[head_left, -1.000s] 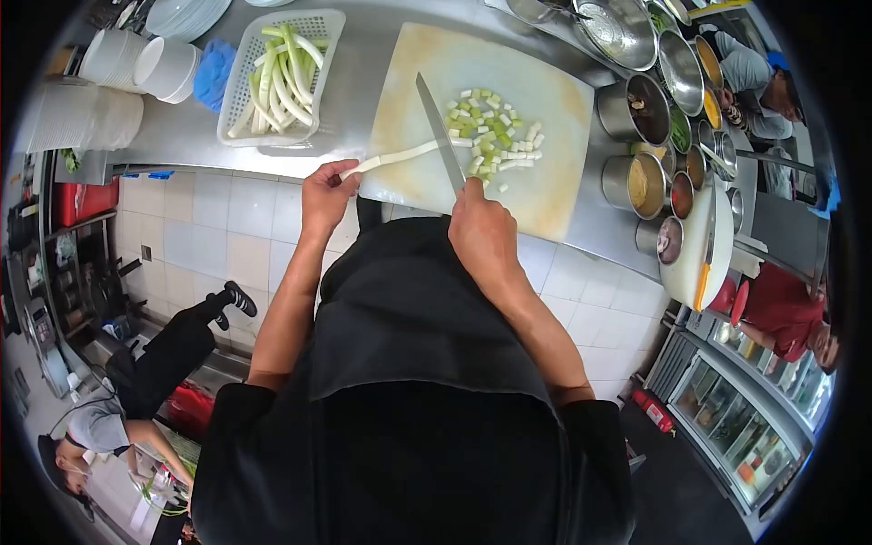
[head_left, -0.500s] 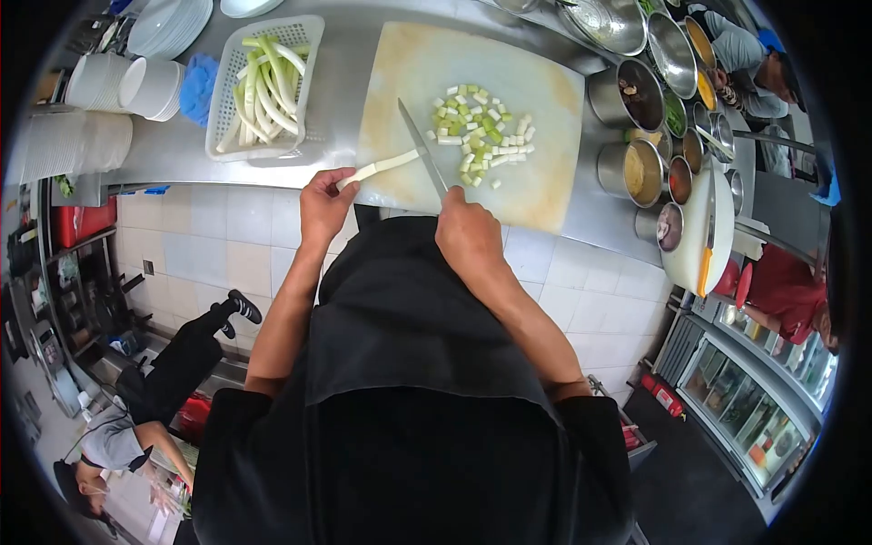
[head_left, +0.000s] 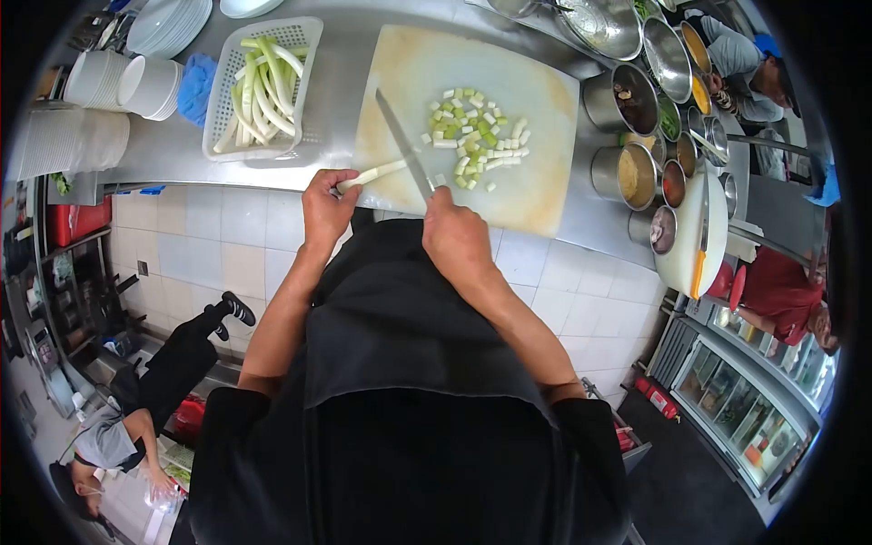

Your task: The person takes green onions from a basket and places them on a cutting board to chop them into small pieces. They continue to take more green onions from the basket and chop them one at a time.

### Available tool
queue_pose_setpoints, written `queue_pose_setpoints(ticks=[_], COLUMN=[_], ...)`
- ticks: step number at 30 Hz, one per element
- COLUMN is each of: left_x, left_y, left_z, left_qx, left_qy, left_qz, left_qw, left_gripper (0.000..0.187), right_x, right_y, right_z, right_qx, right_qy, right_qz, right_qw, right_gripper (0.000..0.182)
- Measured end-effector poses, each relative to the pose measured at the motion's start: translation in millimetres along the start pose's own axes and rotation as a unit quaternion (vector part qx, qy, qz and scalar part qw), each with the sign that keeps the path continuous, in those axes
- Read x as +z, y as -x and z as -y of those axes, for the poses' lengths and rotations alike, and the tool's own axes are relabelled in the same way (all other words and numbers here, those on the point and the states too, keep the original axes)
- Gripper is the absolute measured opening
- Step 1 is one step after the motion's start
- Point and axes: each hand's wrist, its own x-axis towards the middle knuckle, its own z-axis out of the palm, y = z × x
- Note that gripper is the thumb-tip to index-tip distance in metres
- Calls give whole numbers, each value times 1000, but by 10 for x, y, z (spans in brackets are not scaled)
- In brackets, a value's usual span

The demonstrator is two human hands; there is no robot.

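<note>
My left hand pinches one end of a pale, whitish-green vegetable stalk at the near left edge of a worn white cutting board. In my right hand is the handle of a kitchen knife. Its long blade slants up and to the left, across the stalk's right end. Right of the blade lie small cut pieces of the same vegetable, white to light green, some still lined up in strips. A white perforated basket to the left holds several whole stalks.
Metal pots and bowls crowd the counter at right, near a white round board with a yellow-handled knife. Stacked white tubs and a blue bag stand left. Other people work at lower left and at right.
The knife has shifted left along the stalk, and my right hand with it. The stalk's end is now shorter, with a cut piece just right of the blade. My left hand has barely moved.
</note>
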Motion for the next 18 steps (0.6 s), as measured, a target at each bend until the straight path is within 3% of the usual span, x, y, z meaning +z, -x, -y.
queue_pose_setpoints(ticks=[2,5,9,13,18], left_x=[-2,12,168,217,197], left_y=[23,24,-108,-222,-206], left_z=[-12,146,519,-59,-190], left_qx=[5,76,151,216,258], left_qy=[-4,-3,-32,-85,-103], left_qz=[0,-4,-13,10,24], left_qw=[1000,997,988,973,960], left_gripper=[20,18,19,16,14], right_x=[222,342,511,101,177], right_y=[-56,-39,-118,-166,-163], right_z=[-130,-237,-593,-616,-527], right_qx=[13,14,49,80,44], right_qy=[43,21,31,6,-16], right_qz=[61,-12,2,11,-14], right_qw=[997,1000,998,997,999], right_gripper=[15,15,22,22,23])
